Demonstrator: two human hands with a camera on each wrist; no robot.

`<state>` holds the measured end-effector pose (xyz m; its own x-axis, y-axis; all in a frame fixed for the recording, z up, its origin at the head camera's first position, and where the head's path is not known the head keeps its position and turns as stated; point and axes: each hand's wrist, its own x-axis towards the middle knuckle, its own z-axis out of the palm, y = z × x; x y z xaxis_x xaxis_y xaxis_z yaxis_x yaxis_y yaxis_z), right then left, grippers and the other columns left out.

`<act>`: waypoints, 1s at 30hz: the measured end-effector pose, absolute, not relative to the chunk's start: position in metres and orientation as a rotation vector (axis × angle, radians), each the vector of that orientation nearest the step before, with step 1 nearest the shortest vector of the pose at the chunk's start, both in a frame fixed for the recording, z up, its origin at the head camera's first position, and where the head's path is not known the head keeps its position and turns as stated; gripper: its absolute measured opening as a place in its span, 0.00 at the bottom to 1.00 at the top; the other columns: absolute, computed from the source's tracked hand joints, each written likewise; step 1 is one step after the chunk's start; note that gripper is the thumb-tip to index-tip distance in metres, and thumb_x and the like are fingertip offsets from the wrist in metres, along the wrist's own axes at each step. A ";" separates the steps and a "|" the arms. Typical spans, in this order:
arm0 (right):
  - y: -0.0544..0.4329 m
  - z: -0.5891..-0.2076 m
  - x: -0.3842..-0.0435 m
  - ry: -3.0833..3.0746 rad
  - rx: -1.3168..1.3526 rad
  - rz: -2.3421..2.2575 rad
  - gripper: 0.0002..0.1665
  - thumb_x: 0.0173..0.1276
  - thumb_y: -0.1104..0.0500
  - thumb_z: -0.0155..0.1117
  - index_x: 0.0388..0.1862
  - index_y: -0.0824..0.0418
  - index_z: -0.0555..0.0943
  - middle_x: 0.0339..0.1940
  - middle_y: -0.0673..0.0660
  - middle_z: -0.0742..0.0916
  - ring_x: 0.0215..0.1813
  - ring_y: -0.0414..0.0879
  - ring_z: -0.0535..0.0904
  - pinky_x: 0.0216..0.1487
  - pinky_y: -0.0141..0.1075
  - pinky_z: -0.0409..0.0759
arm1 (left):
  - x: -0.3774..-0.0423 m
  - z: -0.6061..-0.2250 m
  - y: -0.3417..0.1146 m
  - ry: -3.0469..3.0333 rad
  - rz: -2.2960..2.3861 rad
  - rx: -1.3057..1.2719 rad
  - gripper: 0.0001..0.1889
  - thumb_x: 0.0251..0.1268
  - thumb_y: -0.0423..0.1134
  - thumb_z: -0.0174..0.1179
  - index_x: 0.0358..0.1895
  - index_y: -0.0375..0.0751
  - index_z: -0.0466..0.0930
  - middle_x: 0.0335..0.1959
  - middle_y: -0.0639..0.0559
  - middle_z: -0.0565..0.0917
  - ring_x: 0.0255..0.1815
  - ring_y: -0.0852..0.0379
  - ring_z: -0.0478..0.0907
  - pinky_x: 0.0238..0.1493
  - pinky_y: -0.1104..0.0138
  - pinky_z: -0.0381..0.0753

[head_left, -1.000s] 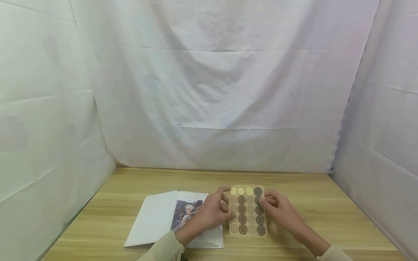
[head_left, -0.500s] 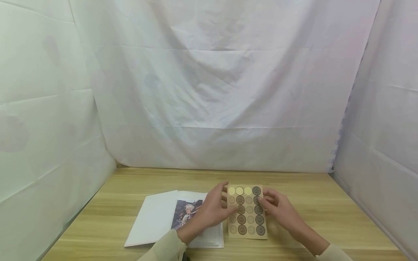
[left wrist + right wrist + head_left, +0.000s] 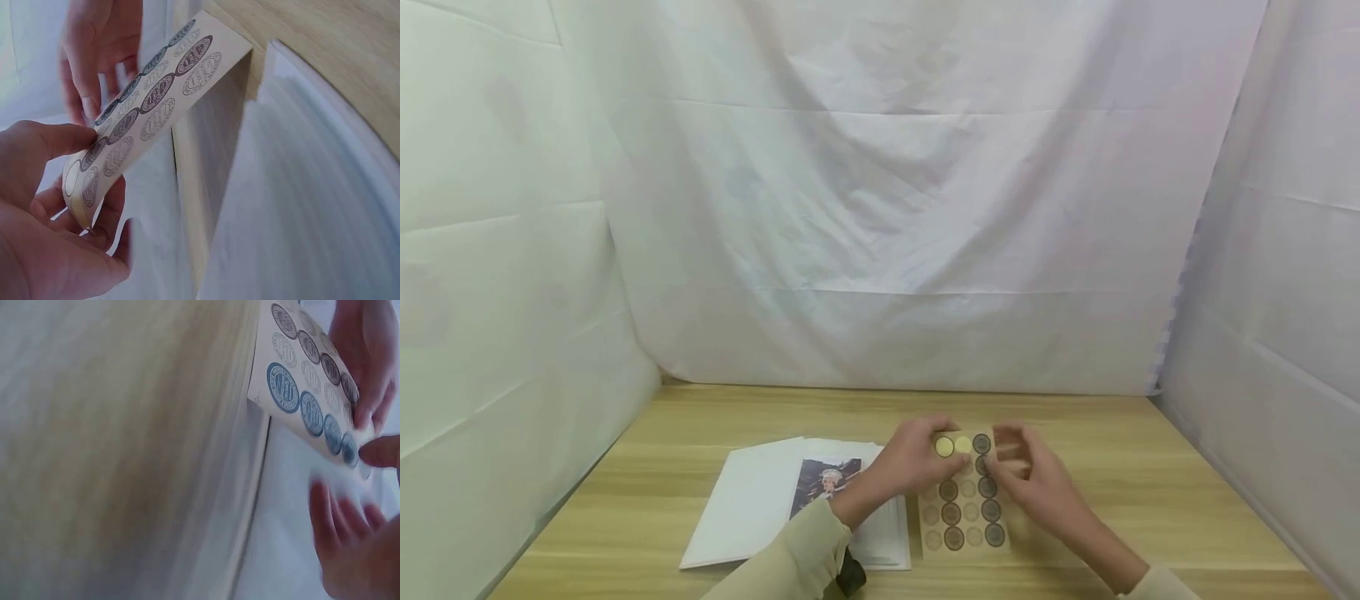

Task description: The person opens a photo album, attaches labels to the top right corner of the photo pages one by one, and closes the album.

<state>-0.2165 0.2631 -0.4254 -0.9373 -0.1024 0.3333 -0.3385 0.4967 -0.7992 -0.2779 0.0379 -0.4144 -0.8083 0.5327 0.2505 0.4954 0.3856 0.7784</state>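
A tan sheet of round stickers (image 3: 960,502) is held up over the table, its rows of circles facing me. My left hand (image 3: 917,457) pinches its upper left part, thumb on the front and fingers behind. In the left wrist view the sheet (image 3: 156,94) bends near that grip. My right hand (image 3: 1041,483) is at the sheet's right edge. Its thumb (image 3: 380,452) overlaps the sticker side in the right wrist view, while the other fingers spread apart from the sheet, blurred. Under my left forearm lies an open white album (image 3: 737,500) with a picture of a figure (image 3: 822,482).
The wooden table (image 3: 625,517) bears the album on the left. White cloth (image 3: 880,208) hangs behind and along both sides. A dark band-like object (image 3: 851,573) sits at my left wrist.
My left hand has shifted right and up over the sheet, its thumb now near the top row. My right hand's fingers have spread off the sheet's back. The head view has shifted slightly.
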 end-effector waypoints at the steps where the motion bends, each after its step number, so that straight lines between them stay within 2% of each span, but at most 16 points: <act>1: 0.261 -0.424 -0.216 -2.458 0.404 1.273 0.28 0.74 0.57 0.75 0.67 0.61 0.76 0.61 0.60 0.87 0.57 0.49 0.86 0.49 0.35 0.90 | -0.278 -0.414 0.037 2.554 1.451 0.933 0.14 0.69 0.42 0.74 0.53 0.42 0.88 0.34 0.59 0.86 0.26 0.68 0.79 0.27 0.72 0.81; 4: 0.256 -0.420 -0.216 -2.315 0.504 0.847 0.23 0.66 0.62 0.81 0.58 0.57 0.83 0.57 0.53 0.87 0.56 0.47 0.82 0.46 0.35 0.87 | -0.278 -0.412 0.035 2.457 1.528 0.872 0.12 0.69 0.43 0.73 0.52 0.45 0.89 0.35 0.57 0.86 0.29 0.66 0.81 0.30 0.71 0.82; 8: 0.252 -0.416 -0.215 -2.236 0.561 0.557 0.17 0.60 0.62 0.85 0.46 0.50 0.89 0.47 0.44 0.88 0.51 0.41 0.84 0.47 0.37 0.86 | -0.275 -0.411 0.031 2.343 1.592 0.843 0.10 0.72 0.43 0.69 0.52 0.49 0.89 0.39 0.53 0.87 0.32 0.63 0.83 0.33 0.69 0.83; 12: 0.249 -0.416 -0.213 -2.264 0.539 0.507 0.15 0.60 0.58 0.86 0.45 0.51 0.90 0.43 0.43 0.90 0.47 0.41 0.87 0.46 0.40 0.90 | -0.274 -0.410 0.031 2.281 1.617 0.843 0.09 0.72 0.41 0.67 0.51 0.49 0.90 0.39 0.50 0.89 0.32 0.62 0.84 0.34 0.69 0.84; 18: 0.250 -0.418 -0.211 -2.302 0.483 0.502 0.13 0.60 0.55 0.87 0.43 0.49 0.92 0.42 0.44 0.93 0.40 0.39 0.88 0.38 0.36 0.88 | -0.272 -0.409 0.031 2.225 1.636 0.830 0.13 0.71 0.39 0.65 0.54 0.44 0.90 0.36 0.54 0.90 0.32 0.61 0.85 0.35 0.69 0.85; 21: 0.251 -0.417 -0.211 -2.316 0.482 0.515 0.12 0.62 0.55 0.86 0.43 0.49 0.92 0.42 0.44 0.94 0.38 0.37 0.87 0.35 0.33 0.86 | -0.272 -0.409 0.031 2.238 1.622 0.842 0.14 0.70 0.39 0.64 0.55 0.46 0.91 0.42 0.55 0.91 0.40 0.63 0.85 0.46 0.67 0.86; 25: 0.251 -0.416 -0.211 -2.316 0.478 0.529 0.10 0.62 0.56 0.85 0.41 0.49 0.93 0.40 0.44 0.94 0.36 0.37 0.86 0.33 0.29 0.82 | -0.272 -0.409 0.030 2.287 1.585 0.873 0.16 0.69 0.39 0.64 0.57 0.50 0.91 0.53 0.53 0.90 0.53 0.65 0.81 0.60 0.65 0.81; 30: 0.252 -0.415 -0.210 -2.298 0.489 0.512 0.10 0.61 0.57 0.85 0.40 0.50 0.93 0.39 0.45 0.94 0.36 0.37 0.87 0.33 0.31 0.83 | -0.273 -0.410 0.031 2.311 1.558 0.906 0.14 0.72 0.42 0.65 0.56 0.53 0.91 0.50 0.57 0.90 0.51 0.64 0.82 0.60 0.65 0.82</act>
